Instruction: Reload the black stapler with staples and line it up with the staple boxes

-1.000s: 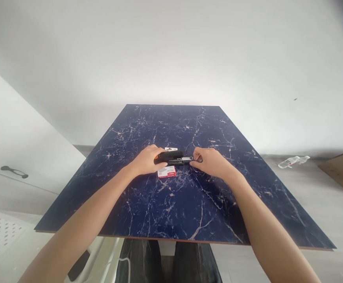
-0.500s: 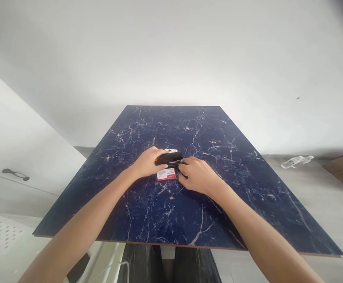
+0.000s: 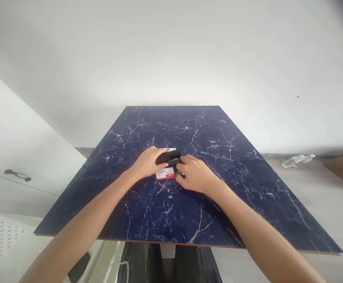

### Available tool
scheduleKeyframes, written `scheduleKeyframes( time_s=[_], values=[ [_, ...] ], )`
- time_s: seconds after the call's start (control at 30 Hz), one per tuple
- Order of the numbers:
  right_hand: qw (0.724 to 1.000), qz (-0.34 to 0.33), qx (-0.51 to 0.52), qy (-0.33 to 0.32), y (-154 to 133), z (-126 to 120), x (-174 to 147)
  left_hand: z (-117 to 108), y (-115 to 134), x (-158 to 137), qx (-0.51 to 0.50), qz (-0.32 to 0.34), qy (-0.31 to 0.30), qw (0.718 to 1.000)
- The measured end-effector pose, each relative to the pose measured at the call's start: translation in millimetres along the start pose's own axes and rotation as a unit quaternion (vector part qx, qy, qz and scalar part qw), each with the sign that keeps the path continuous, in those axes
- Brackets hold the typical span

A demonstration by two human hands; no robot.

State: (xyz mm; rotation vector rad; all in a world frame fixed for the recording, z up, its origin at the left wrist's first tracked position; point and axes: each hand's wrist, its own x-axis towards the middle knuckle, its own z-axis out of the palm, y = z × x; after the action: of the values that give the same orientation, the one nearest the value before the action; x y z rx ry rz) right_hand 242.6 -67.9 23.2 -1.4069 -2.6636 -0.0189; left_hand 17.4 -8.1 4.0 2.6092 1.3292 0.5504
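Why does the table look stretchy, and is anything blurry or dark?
Head view: the blue table flares toward the bottom, probably a wide lens; head view: the wall is bright beyond it, the top right corner dark; head view: a shadow lies by the right forearm, and print on the red-and-white box beside the black stapler is too fuzzy to read.

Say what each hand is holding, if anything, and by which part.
The left hand grips the black stapler by its left end. The right hand is at the stapler's right end; whether it grips cannot be told.
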Motion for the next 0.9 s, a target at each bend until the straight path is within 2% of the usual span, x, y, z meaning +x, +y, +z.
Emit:
scheduleKeyframes(
  time_s=[0.1, 0.2, 0.33, 0.4, 0.53, 0.67, 0.73, 0.83, 0.9],
  values=[
    [0.999, 0.043, 0.01, 0.026, 3, 5, 3, 7, 21, -2, 0.037, -0.036, 0.04, 0.998],
    [0.996, 0.074, 0.028, 0.037, 9, 7, 5, 8, 43, -7, -0.002, -0.044, 0.039, 0.998],
    [0.992, 0.115, 0.051, 0.029, 18, 6, 6, -7, 52, -14, -0.134, -0.012, -0.043, 0.99],
    [0.988, 0.139, 0.052, 0.03, 22, 5, 6, -17, 50, -17, -0.163, 0.005, -0.094, 0.982],
    [0.985, 0.16, 0.049, 0.043, 24, 4, 6, -22, 57, -25, -0.105, 0.008, -0.176, 0.979],
    [0.986, 0.157, 0.05, 0.037, 22, 5, 6, -22, 67, -35, -0.028, -0.048, -0.202, 0.978],
    [0.986, 0.156, 0.047, 0.032, 21, 5, 6, -30, 59, -36, -0.036, -0.037, -0.23, 0.972],
    [0.987, 0.154, 0.046, 0.024, 20, 5, 6, -48, 28, -30, -0.062, -0.007, -0.292, 0.954],
    [0.988, 0.15, 0.044, 0.016, 20, 5, 6, -56, 6, -24, -0.054, -0.026, -0.286, 0.956]
  ],
)
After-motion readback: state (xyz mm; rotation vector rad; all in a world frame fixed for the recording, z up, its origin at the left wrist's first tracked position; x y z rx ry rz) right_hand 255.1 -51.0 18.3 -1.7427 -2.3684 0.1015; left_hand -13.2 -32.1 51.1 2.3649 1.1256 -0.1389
